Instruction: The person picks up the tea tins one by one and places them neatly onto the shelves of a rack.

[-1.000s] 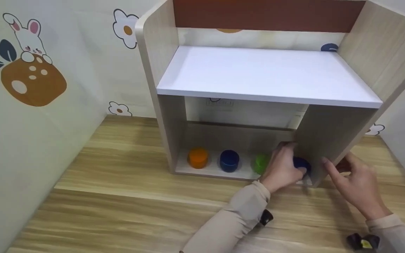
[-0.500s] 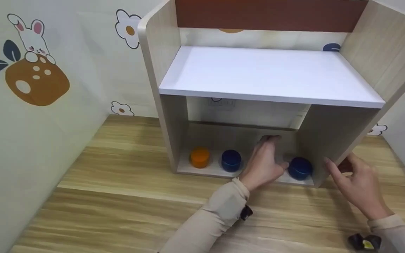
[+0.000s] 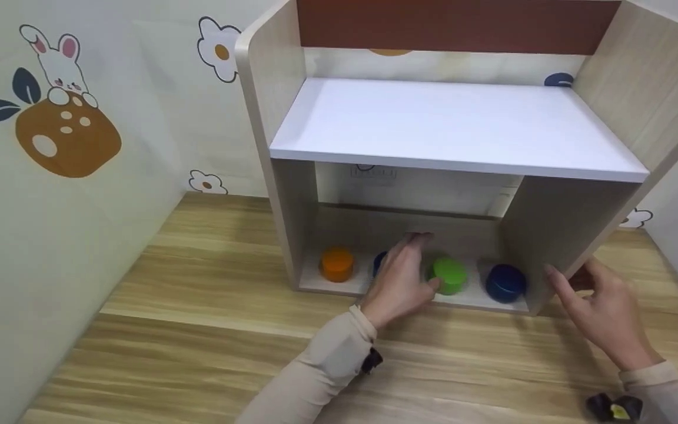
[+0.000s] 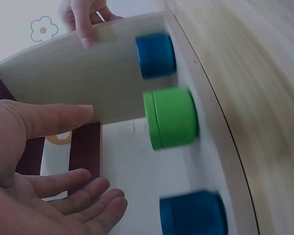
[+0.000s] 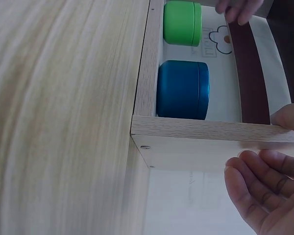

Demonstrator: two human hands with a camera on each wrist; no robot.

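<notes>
In the head view, a row of small round lidded tins stands on the bottom board of a small shelf unit: an orange tin (image 3: pixel 337 264), a blue tin (image 4: pixel 193 214), a green tin (image 3: pixel 449 275) and another blue tin (image 3: pixel 505 283) at the right end. My left hand (image 3: pixel 402 281) hovers in front of the left blue tin and hides most of it; thumb and fingers are spread apart and hold nothing. Around the right side panel (image 5: pixel 210 128) sits my right hand (image 3: pixel 607 315), thumb on the inner face and fingers on the outside.
The white upper shelf board (image 3: pixel 457 126) overhangs the tins. The unit stands on a wood-grain tabletop (image 3: pixel 198 353), close to patterned walls (image 3: pixel 156 76) behind and at the sides. A reddish-brown panel (image 3: pixel 457 26) spans its top.
My left hand has moved left from the right-hand blue tin, past the green tin, to the left blue tin. The green tin is uncovered again. My right hand stays at the side panel.
</notes>
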